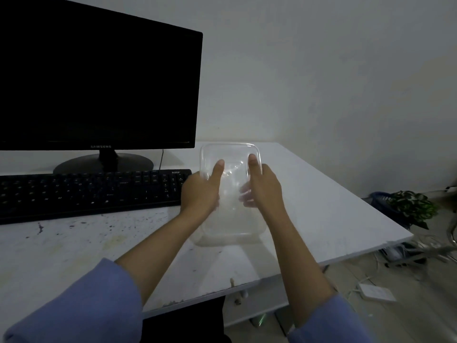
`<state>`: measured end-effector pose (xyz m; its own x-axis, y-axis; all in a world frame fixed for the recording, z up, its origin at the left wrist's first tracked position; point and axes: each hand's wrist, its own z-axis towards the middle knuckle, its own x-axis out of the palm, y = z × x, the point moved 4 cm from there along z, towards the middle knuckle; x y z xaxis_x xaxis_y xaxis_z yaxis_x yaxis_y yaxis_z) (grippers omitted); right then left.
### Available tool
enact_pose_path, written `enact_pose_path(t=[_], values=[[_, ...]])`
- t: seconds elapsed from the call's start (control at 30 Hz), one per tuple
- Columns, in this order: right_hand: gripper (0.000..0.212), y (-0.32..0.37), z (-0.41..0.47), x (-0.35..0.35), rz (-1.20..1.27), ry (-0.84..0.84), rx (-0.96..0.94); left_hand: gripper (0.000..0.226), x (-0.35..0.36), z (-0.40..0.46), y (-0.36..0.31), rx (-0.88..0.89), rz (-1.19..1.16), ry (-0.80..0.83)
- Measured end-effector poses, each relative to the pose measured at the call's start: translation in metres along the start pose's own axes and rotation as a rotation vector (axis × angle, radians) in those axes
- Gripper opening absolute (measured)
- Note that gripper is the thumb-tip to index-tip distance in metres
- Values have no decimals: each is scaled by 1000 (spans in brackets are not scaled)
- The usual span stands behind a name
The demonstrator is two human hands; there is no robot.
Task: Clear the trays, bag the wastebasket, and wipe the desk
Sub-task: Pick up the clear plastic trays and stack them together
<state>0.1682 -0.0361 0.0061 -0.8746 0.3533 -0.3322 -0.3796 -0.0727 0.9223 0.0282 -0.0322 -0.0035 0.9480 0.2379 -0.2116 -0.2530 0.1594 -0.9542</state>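
Just right of the keyboard [94, 191], a clear plastic tray [231, 194] is held above the desk [321, 206] by both hands at once. The left hand [200, 194] grips its left edge with the thumb laid over the rim and pointing away from the person; the right hand [264, 186] does the same on the right edge, and its other fingers show through the plastic, curled under the base. A two-sided hold like this keeps a thin, flexible tray level and stops it twisting, which probably suits carrying it off or tipping it out; it looks empty, though its transparency makes that hard to be sure of. Whether its near end touches the desk cannot be told. Blue sleeves [81, 305] are pushed up the forearms, likely to keep them off the dirt. The white desk top is speckled and smeared with dark marks in front of the keyboard, so the wiping appears not yet done. A dark monitor [99, 78] stands behind the keyboard against a plain pale wall [321, 70]. Off the desk's right end, a potted plant [413, 206] and loose cables [371, 285] lie on the floor. No wastebasket is clearly visible.
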Motion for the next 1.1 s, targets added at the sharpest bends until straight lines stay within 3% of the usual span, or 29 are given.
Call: enact_pose_path(t=[0.1,0.3,0.4,0.5,0.73,0.9,1.1], values=[[60,-13,-26,4,-13,13,-2,58,-8,8,-6,-3,-43,-29],[57,-19,-39,4,24,-128,-8,55,-6,-2,-3,-2,-70,5],[59,-10,-39,6,26,-142,-16,65,-11,-14,8,36,-12,20],[62,0,-47,19,6,-133,-54,78,-28,-20,16,58,11,-71],[57,35,-57,58,100,-86,-107,62,-80,-8,7,56,1,-124],[53,81,-71,114,184,21,-189,57,-156,1,-3,74,33,-237],[46,143,-140,214,384,359,-279,52,-304,-36,7,11,66,-604]])
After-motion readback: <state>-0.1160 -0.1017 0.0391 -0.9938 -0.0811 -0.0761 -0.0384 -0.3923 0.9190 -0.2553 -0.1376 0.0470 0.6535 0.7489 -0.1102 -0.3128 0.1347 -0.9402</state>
